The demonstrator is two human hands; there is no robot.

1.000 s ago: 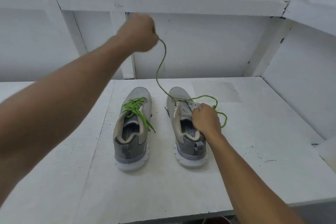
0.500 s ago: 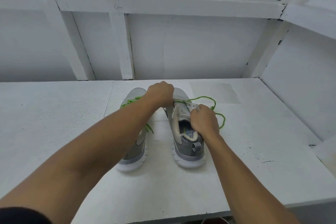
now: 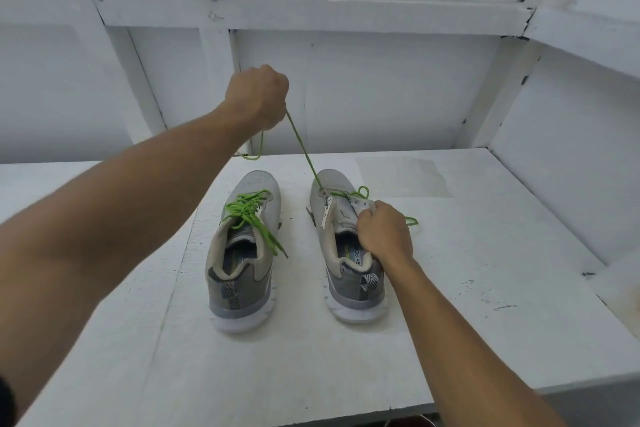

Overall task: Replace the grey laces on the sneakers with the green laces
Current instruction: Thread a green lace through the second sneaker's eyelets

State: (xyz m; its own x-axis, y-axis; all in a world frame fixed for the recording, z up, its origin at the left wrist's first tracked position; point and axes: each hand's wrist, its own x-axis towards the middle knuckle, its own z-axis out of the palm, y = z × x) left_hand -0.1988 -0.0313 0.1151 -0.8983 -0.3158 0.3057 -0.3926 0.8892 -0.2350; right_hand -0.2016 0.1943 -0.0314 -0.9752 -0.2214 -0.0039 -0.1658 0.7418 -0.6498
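Sneakers (image 3: 260, 184) side by side at worktop (image 3: 485, 270) centre, toes to back edge, we see left hand (image 3: 258, 97) fisted round green lace (image 3: 300, 142), taut up from right sneaker (image 3: 349, 291), right hand (image 3: 382, 236) gripping its upper, left sneaker (image 3: 239, 291) green-laced.

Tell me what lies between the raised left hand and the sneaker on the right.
Head view: a taut green lace runs from the left hand down to the sneaker, at its front eyelets; nothing else crosses that gap.
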